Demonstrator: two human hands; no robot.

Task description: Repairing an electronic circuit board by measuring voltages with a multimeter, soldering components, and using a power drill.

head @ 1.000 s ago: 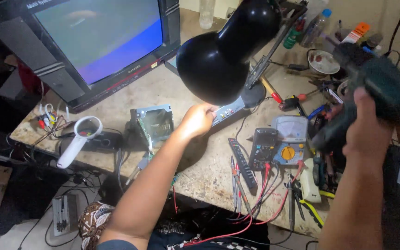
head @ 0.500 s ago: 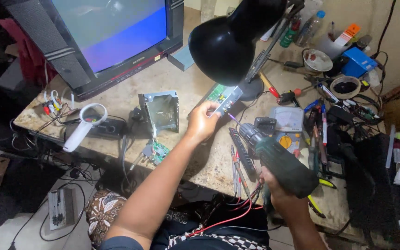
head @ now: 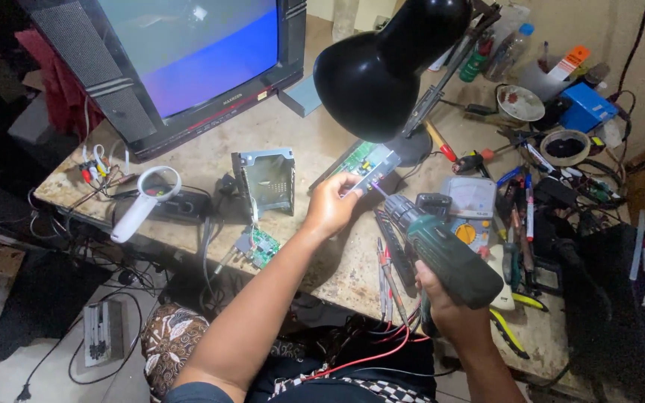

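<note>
The green circuit board (head: 363, 162) lies under the black lamp (head: 382, 63), pinched by left hand (head: 331, 205); right hand (head: 449, 306), fingers wrapped round the drill (head: 442, 250), has brought its bit closer. Tools crowd the right.

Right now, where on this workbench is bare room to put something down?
Bare top lies between the television and the metal bracket, and behind the black lamp. The right end, around the multimeter and pliers, is crowded.

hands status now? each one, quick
Left hand: closed, steadying the circuit board.
Right hand: closed on the green power drill.
</note>
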